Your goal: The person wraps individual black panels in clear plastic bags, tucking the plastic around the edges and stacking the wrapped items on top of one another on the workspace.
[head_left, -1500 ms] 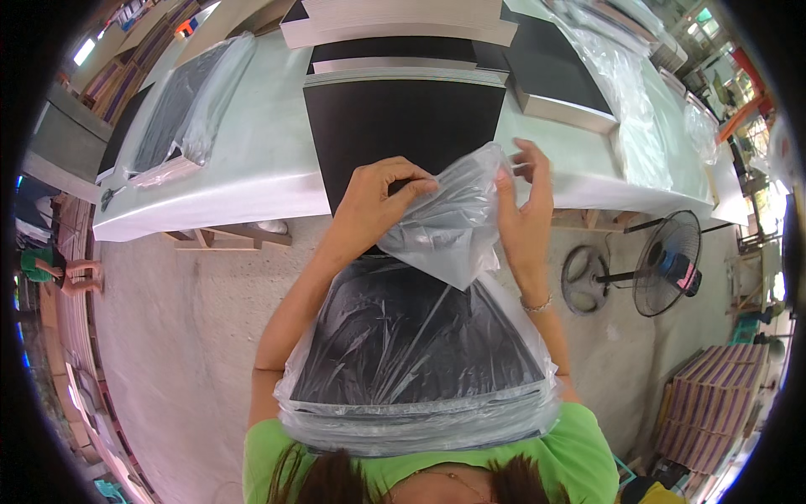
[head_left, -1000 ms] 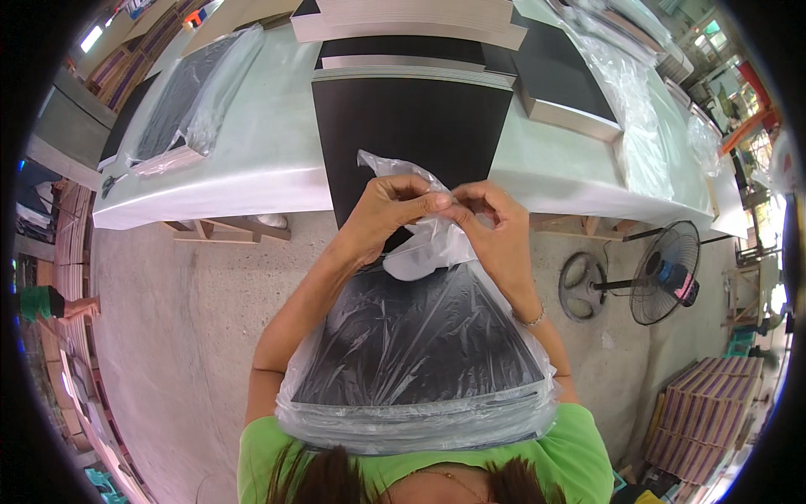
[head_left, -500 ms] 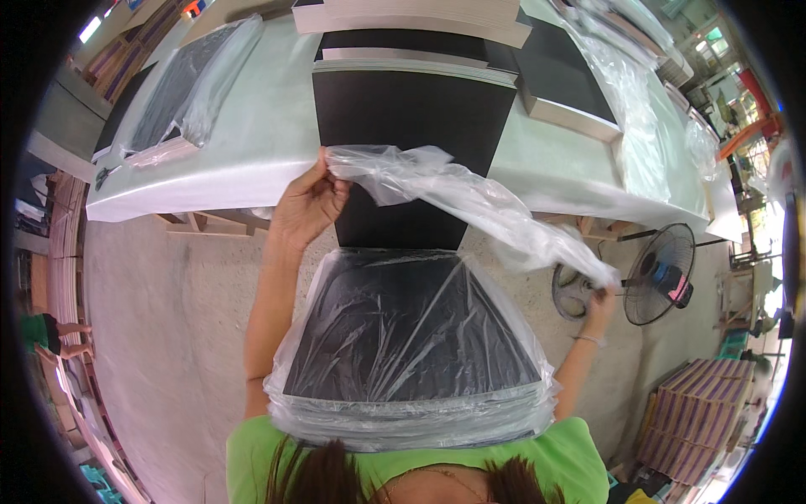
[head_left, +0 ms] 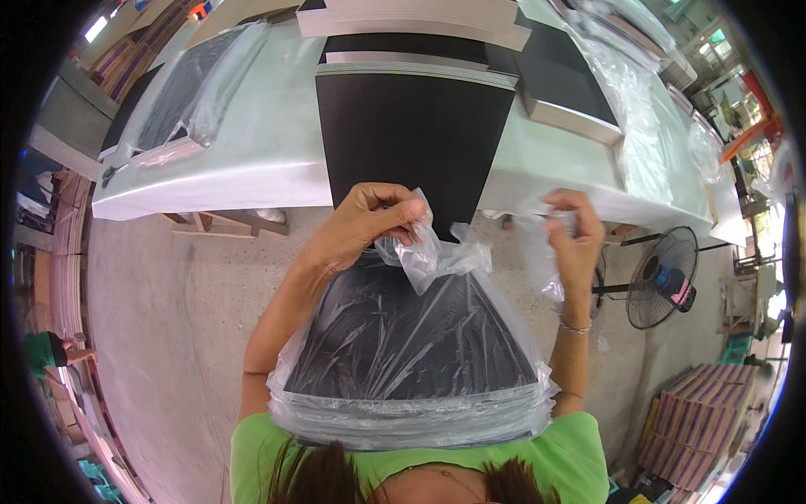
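My left hand (head_left: 369,227) is closed in a pinch on a crumpled clear plastic bag (head_left: 422,260), whose loose folds hang over the far edge of the plastic-wrapped stack. To the right, my right hand (head_left: 578,248) is curled around thin clear plastic (head_left: 540,252); whether this is part of the same bag I cannot tell. Below both hands, against my body, lies a stack of black boards wrapped in clear plastic (head_left: 411,336). Just beyond the left hand, a bare black board (head_left: 411,126) slopes down from the table, its lower end behind the bag.
The pale-covered table (head_left: 260,160) runs across the far side, with pale-edged boards (head_left: 420,17) piled at its middle. Black boards (head_left: 567,67) lie to the right, wrapped ones (head_left: 197,84) to the left near scissors (head_left: 109,175). A fan (head_left: 663,277) stands at the right.
The plastic stretched between my hands is now gathered and slack. My left hand has come down and to the right; my right hand has risen and moved inward.
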`<action>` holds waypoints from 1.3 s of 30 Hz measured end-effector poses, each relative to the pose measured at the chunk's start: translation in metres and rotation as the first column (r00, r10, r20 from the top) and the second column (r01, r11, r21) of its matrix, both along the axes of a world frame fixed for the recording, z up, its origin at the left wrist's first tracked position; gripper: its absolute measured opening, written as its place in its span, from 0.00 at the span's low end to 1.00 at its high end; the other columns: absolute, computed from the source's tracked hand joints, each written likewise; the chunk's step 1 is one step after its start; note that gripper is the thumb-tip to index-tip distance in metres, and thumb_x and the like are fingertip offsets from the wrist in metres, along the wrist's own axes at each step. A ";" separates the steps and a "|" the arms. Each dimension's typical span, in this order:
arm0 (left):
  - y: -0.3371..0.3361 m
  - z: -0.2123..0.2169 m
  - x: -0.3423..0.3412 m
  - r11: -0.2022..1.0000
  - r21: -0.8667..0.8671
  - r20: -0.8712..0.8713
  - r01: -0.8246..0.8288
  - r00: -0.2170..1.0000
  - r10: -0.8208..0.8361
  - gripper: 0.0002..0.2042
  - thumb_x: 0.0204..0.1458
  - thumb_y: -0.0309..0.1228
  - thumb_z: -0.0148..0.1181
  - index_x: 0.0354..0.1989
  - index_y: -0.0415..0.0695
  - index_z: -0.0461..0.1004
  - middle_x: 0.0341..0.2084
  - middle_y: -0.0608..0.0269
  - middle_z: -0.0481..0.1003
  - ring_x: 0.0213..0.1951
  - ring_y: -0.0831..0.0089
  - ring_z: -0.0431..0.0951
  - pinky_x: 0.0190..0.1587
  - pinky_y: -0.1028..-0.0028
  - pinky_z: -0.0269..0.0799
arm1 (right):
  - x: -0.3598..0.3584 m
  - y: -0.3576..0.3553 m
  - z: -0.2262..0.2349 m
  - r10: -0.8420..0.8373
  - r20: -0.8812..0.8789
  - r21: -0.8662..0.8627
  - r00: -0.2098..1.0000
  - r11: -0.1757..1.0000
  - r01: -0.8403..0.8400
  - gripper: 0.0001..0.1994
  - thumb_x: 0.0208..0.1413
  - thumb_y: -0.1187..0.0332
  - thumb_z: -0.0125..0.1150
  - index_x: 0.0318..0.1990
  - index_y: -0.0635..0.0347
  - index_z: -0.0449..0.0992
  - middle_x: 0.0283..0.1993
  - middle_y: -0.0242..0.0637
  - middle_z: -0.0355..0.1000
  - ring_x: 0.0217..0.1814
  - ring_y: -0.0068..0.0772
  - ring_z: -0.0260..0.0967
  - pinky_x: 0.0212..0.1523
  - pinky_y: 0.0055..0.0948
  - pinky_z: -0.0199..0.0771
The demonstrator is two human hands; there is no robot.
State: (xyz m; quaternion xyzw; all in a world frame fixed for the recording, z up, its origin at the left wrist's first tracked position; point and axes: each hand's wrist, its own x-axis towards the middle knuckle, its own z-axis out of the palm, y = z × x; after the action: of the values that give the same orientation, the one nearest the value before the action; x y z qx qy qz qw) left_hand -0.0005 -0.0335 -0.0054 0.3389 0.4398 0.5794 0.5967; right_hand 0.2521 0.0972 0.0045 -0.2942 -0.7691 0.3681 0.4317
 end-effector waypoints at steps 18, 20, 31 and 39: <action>-0.001 -0.001 0.014 0.991 0.066 0.078 0.119 0.989 -0.124 0.09 0.45 0.31 0.66 0.26 0.44 0.71 0.21 0.68 0.72 0.23 0.83 0.70 0.26 0.83 0.67 | -0.078 -0.033 -0.001 0.551 -0.088 0.214 0.830 0.824 -0.525 0.12 0.37 0.86 0.59 0.31 0.61 0.76 0.42 0.37 0.72 0.37 0.34 0.73 0.32 0.24 0.75; -0.002 0.003 0.016 0.991 0.063 0.069 0.115 0.990 -0.119 0.09 0.46 0.31 0.66 0.26 0.45 0.71 0.21 0.68 0.72 0.23 0.83 0.70 0.26 0.83 0.67 | -0.077 -0.035 -0.002 0.576 -0.139 0.129 0.806 0.817 -0.562 0.11 0.37 0.87 0.58 0.30 0.62 0.75 0.43 0.38 0.72 0.39 0.33 0.72 0.31 0.24 0.75; -0.019 -0.030 -0.043 0.936 -0.010 -0.445 -0.353 0.840 0.312 0.09 0.49 0.34 0.62 0.28 0.43 0.70 0.22 0.68 0.70 0.26 0.80 0.69 0.29 0.80 0.66 | -0.020 -0.002 -0.019 0.309 -0.345 -0.272 0.887 0.871 -0.409 0.05 0.59 0.69 0.50 0.34 0.60 0.65 0.29 0.38 0.71 0.18 0.15 0.60 0.15 0.15 0.59; 0.014 0.020 0.015 0.852 0.519 -0.817 0.064 0.329 0.473 0.12 0.47 0.33 0.60 0.37 0.40 0.72 0.34 0.61 0.70 0.40 0.70 0.70 0.45 0.69 0.64 | -0.046 -0.009 -0.006 0.312 -0.246 -0.399 0.918 0.830 -0.389 0.07 0.55 0.67 0.57 0.36 0.60 0.68 0.21 0.27 0.64 0.16 0.12 0.57 0.14 0.12 0.52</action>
State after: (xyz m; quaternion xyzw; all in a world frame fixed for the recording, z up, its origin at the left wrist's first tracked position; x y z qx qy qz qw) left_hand 0.0149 -0.0199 0.0146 0.6754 0.5860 0.4436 0.0604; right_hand 0.2066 0.0879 -0.0011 -0.2049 -0.6668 0.6292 0.3427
